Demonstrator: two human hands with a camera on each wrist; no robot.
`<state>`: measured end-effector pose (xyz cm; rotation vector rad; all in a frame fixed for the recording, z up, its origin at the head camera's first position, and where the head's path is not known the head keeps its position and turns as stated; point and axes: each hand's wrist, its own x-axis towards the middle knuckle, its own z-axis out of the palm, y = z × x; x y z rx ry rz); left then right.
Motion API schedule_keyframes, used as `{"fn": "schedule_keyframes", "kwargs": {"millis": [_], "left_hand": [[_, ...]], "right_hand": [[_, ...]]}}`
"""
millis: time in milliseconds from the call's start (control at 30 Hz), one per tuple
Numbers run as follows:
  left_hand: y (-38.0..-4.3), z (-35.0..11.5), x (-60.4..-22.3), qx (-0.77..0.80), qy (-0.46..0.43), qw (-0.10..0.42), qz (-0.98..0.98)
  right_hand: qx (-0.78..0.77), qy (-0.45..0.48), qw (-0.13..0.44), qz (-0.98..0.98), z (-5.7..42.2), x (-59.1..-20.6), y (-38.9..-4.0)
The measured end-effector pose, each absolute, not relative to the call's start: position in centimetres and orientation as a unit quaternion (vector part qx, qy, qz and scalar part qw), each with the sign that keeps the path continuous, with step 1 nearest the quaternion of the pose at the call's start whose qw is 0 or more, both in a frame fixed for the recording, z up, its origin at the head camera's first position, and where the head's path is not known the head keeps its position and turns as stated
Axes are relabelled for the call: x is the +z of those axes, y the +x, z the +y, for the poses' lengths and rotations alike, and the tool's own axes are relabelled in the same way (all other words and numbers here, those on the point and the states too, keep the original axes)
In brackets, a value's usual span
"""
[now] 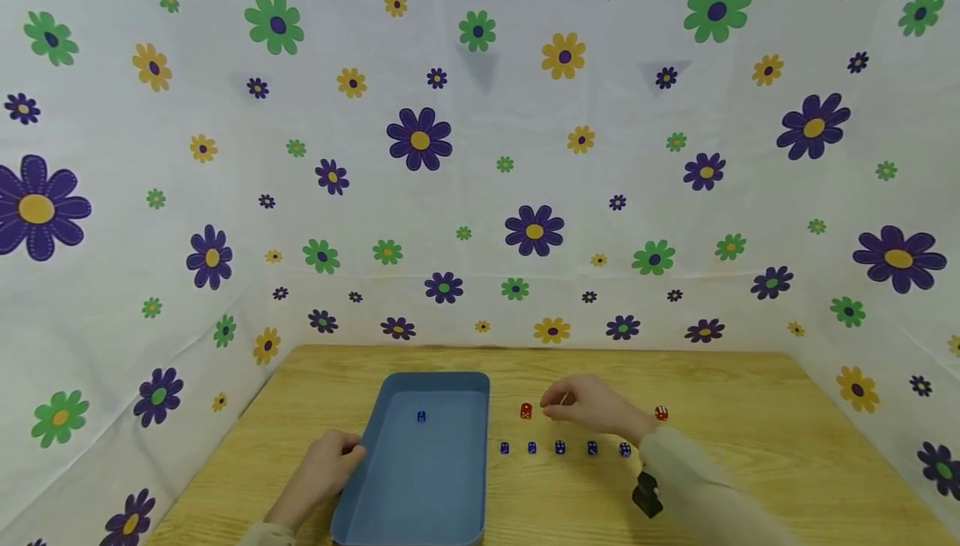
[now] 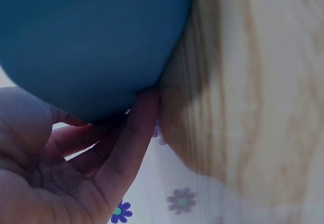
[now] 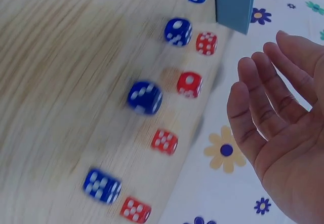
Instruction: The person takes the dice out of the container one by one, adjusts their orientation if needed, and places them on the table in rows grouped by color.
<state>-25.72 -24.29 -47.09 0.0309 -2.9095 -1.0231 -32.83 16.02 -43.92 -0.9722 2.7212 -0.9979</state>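
Note:
My left hand point(image 1: 321, 469) grips the left rim of a blue tray point(image 1: 486, 479); in the left wrist view its curled fingers point(image 2: 136, 138) touch the tray's side. One blue die point(image 1: 422, 417) lies inside the tray. To the right of the tray, my right hand point(image 1: 592, 404) hovers over the table beside a red die point(image 1: 526, 410). The right wrist view shows its fingers point(image 3: 276, 100) loosely bent, with nothing between them. Several red dice, among them one in the middle point(image 3: 190, 84), stand in a row next to a row of larger-looking blue dice point(image 3: 145, 98).
A wooden table point(image 1: 600, 504) carries everything. Another red die point(image 1: 661, 413) shows beyond my right forearm. In the head view the row of blue dice, including a middle one point(image 1: 560, 447), lies nearer me. A flowered white cloth point(image 1: 480, 196) surrounds the table at the back and sides.

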Motion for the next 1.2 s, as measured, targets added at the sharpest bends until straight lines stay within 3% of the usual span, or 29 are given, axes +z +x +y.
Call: {"fn": "schedule_keyframes", "kwargs": {"millis": [500, 900, 1200], "left_hand": [[-25.7, -24.4, -47.2, -0.332, 0.012, 0.029, -0.943], [-25.7, -24.4, -47.3, -0.334, 0.01, 0.02, -0.942], [-25.7, -24.3, -47.1, -0.334, 0.007, 0.023, -0.942]], "right_hand": [[-0.393, -0.342, 0.026, 0.853, 7.9, -44.8, -33.2], [-0.381, -0.318, -0.034, 0.867, 3.8, -46.1, -33.5], [-0.325, -0.345, 0.001, 0.881, 1.1, -46.5, -34.8]]}}
